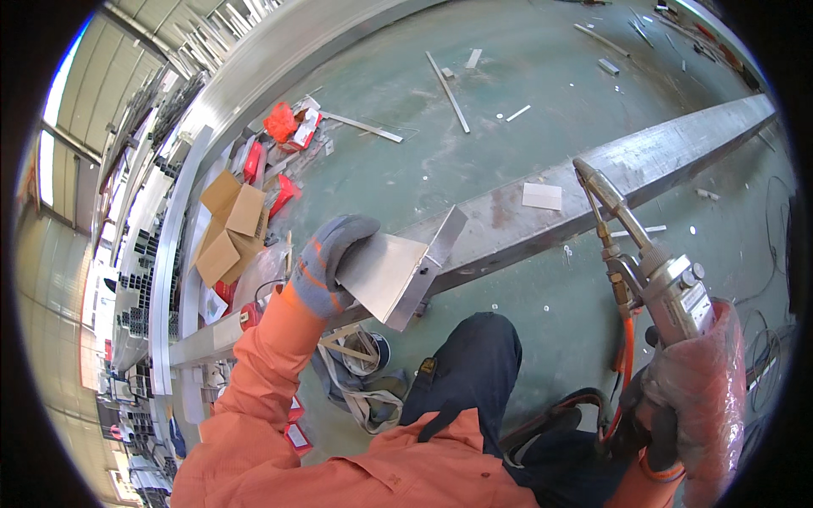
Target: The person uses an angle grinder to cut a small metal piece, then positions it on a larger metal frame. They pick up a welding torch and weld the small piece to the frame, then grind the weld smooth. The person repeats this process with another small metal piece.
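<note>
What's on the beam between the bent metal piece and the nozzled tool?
In the head view, a pale rectangular plate lies on the beam between the bent metal piece and nozzled tool.

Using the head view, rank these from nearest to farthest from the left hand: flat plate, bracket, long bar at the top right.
1. Bracket: in the left hand, extending to its right.
2. Flat plate: right of the hand, on the beam.
3. Long bar: farthest, on the floor beyond the beam, toward the top right.
</note>
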`<state>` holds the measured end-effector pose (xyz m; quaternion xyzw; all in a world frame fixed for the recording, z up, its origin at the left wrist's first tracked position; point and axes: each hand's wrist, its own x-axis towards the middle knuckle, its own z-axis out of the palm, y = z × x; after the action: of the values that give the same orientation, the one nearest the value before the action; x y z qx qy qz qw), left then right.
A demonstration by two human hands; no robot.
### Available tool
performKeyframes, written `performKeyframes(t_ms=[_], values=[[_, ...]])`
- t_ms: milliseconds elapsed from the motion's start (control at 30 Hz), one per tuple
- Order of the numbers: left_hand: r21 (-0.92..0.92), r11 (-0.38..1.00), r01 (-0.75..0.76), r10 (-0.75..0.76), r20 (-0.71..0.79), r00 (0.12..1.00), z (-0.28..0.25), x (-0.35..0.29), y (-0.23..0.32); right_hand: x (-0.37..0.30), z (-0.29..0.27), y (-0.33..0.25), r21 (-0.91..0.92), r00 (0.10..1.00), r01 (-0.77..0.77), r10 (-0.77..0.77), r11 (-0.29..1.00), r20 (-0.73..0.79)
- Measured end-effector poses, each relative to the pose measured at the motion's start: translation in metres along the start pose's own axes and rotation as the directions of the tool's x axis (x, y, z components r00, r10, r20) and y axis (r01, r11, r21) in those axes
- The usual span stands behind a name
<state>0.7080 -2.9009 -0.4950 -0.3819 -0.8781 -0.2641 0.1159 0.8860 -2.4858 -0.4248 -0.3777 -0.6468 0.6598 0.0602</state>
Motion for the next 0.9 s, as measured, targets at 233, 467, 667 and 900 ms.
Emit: performKeyframes(t_ms=[233,467,667,900], values=[[0.078,0.988,-0.134,0.117,0.196,0.974,0.050,0.032,-0.027,-0.005,-0.001,-0.023,-0.088,0.969,0.033,-0.053,0.996,-0.242],[0.227,0.919,-0.321,0.213,0.398,0.892,0.082,0.072,-0.043,-0.026,-0.063,0.001,-0.209,0.874,0.030,-0.127,0.978,-0.469],[0.300,0.852,-0.430,0.310,0.372,0.875,0.079,0.066,-0.048,-0.063,-0.100,0.014,-0.298,0.784,0.017,-0.197,0.954,-0.589],[-0.019,0.901,-0.433,0.433,0.099,0.896,0.082,0.016,0.063,-0.077,-0.148,0.017,-0.325,0.778,0.149,-0.313,0.934,-0.544]])
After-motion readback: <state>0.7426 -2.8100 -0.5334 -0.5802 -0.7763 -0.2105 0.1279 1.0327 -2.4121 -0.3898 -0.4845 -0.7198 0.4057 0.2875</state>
